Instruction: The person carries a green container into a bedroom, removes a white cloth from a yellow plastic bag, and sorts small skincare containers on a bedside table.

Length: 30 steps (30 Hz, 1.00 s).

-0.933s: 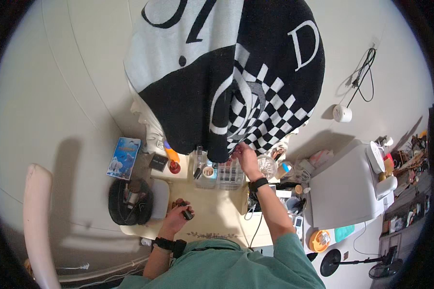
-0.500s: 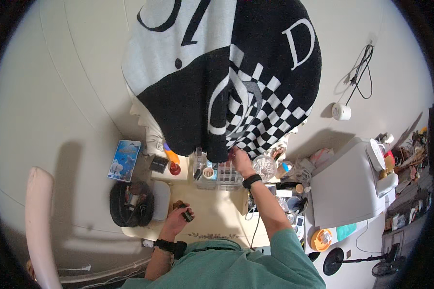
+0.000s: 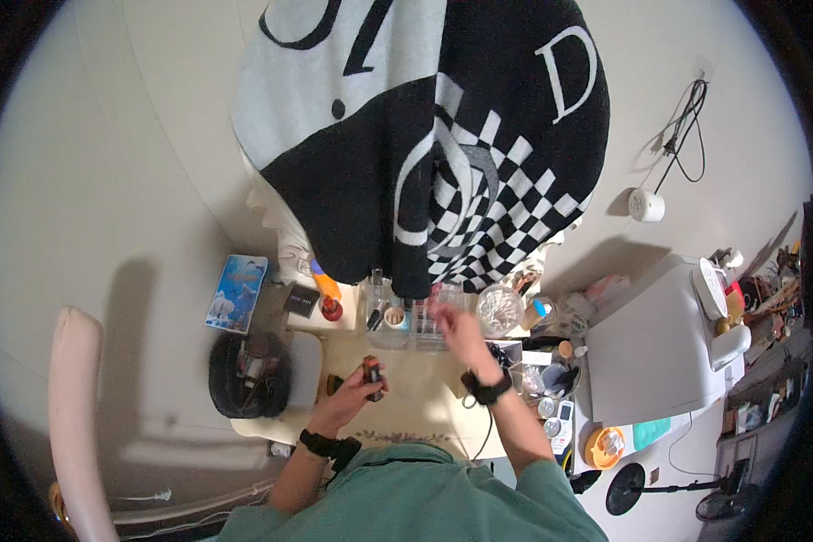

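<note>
My left hand [image 3: 345, 402] is closed round a small dark lipstick tube [image 3: 373, 378] with a reddish upper end, held upright over the cream tabletop [image 3: 415, 384]. Beside that hand a small dark object [image 3: 334, 385] lies on the table. My right hand [image 3: 461, 332] is over the near right part of a clear compartment organizer [image 3: 429, 336], its fingers drawn together; what they hold, if anything, is too blurred to make out. In the organizer stand a small round cup [image 3: 394, 317] and several small items. A clear round tub of cotton swabs [image 3: 499, 310] is just right of it.
A large black-and-white cloth [image 3: 352, 199] hangs over the table's back. At left are a dark round basket [image 3: 248, 375], a blue booklet [image 3: 237, 291], a black box [image 3: 301, 301] and a red bottle [image 3: 332, 309]. A white cabinet [image 3: 650, 352] stands at right.
My right hand has pulled back toward me from under the cloth's lower edge. My left hand has moved up and right, turning the lipstick tube upright.
</note>
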Each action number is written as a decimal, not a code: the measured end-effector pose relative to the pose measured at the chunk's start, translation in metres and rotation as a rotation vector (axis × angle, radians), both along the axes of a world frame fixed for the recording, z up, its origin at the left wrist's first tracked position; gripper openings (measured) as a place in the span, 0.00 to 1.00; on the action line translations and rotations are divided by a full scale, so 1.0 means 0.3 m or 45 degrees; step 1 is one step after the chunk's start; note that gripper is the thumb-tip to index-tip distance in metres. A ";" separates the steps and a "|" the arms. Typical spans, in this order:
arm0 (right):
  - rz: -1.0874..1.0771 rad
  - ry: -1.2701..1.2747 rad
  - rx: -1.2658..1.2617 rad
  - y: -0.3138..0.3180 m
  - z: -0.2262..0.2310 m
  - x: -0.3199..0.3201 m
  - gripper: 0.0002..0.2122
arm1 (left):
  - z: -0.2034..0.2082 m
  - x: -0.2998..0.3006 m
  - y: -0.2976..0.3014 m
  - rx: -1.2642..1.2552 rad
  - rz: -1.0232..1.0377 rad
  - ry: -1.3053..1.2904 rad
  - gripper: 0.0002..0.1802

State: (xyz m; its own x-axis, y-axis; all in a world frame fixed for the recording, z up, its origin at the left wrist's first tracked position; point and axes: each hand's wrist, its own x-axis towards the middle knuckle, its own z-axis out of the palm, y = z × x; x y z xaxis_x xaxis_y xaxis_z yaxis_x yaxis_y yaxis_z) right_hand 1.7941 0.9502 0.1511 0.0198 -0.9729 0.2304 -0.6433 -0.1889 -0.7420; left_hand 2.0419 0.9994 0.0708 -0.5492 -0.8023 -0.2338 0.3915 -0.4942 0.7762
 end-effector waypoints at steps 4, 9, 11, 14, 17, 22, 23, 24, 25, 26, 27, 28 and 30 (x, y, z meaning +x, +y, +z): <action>0.284 -0.365 0.307 0.228 0.039 0.090 0.15 | 0.134 -0.101 -0.013 -0.496 -0.180 -0.330 0.18; 0.095 -0.510 0.155 0.308 -0.028 0.064 0.13 | 0.193 -0.197 0.012 -1.000 -0.206 -0.916 0.15; 0.012 -0.389 0.022 0.328 -0.019 0.056 0.11 | 0.233 -0.221 0.027 -1.011 -0.170 -0.873 0.15; -0.060 -0.280 0.039 0.351 0.009 0.060 0.10 | 0.229 -0.239 0.037 -1.055 -0.146 -0.850 0.14; -0.090 -0.254 -0.003 0.355 -0.012 0.059 0.10 | 0.213 -0.246 0.044 -1.097 -0.091 -0.921 0.15; 0.083 -0.509 0.165 0.373 0.004 0.027 0.13 | 0.183 -0.227 0.062 -1.535 0.262 -1.131 0.13; 0.084 -0.510 0.164 0.373 -0.003 0.023 0.13 | 0.184 -0.225 0.063 -1.536 0.263 -1.132 0.13; 0.070 -0.502 0.206 0.371 -0.015 0.021 0.13 | 0.188 -0.224 0.063 -1.602 0.310 -1.135 0.13; 0.056 -0.494 0.246 0.371 -0.020 0.018 0.12 | 0.192 -0.223 0.063 -1.669 0.358 -1.135 0.13; 0.065 -0.444 0.278 0.368 -0.012 0.015 0.12 | 0.193 -0.221 0.064 -1.670 0.357 -1.135 0.13; 0.064 -0.445 0.278 0.369 -0.012 0.014 0.12 | 0.193 -0.218 0.064 -1.685 0.373 -1.134 0.13; 0.104 -0.533 0.245 0.366 -0.014 0.014 0.12 | 0.193 -0.215 0.062 -1.700 0.390 -1.132 0.13; 0.142 -0.623 0.211 0.363 -0.014 0.016 0.12 | 0.198 -0.210 0.061 -1.711 0.373 -1.145 0.14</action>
State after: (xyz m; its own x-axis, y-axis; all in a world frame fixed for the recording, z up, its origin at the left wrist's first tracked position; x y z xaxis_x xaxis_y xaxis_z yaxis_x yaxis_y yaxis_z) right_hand 1.7988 1.0592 0.1468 0.0541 -0.9952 0.0821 -0.1966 -0.0912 -0.9762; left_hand 1.9788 1.0179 0.1302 -0.4324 -0.7271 0.5332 -0.4421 0.6864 0.5775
